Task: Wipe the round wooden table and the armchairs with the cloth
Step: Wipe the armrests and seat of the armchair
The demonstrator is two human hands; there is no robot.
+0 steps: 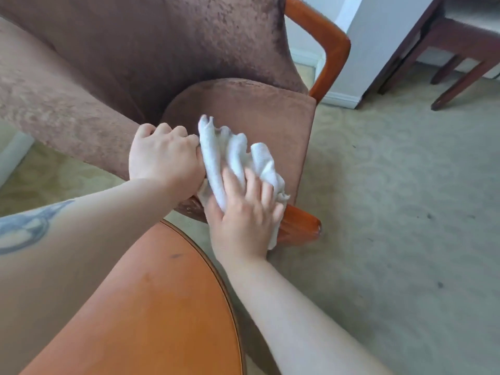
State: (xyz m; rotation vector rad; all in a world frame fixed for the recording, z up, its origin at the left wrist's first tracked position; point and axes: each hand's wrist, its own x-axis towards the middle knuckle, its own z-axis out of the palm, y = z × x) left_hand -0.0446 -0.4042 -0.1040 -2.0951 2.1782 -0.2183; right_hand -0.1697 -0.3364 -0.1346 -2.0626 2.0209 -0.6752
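Observation:
A white cloth (235, 155) lies bunched over the near wooden armrest (300, 223) of a brown velvet armchair (257, 115). My left hand (165, 161) grips the cloth's left end with curled fingers, right at the seat's edge. My right hand (243, 212) lies on top of the cloth with its fingers spread flat, pressing it against the armrest. The round wooden table (151, 307) fills the lower left, under my left forearm. A large brown cushion (162, 41) leans on the chair's back.
The armchair's far wooden armrest (327, 47) curves up at the top. Dark wooden furniture legs (460, 71) stand at the upper right beside a white wall corner (349, 63). Pale patterned carpet (405, 198) covers the floor to the right.

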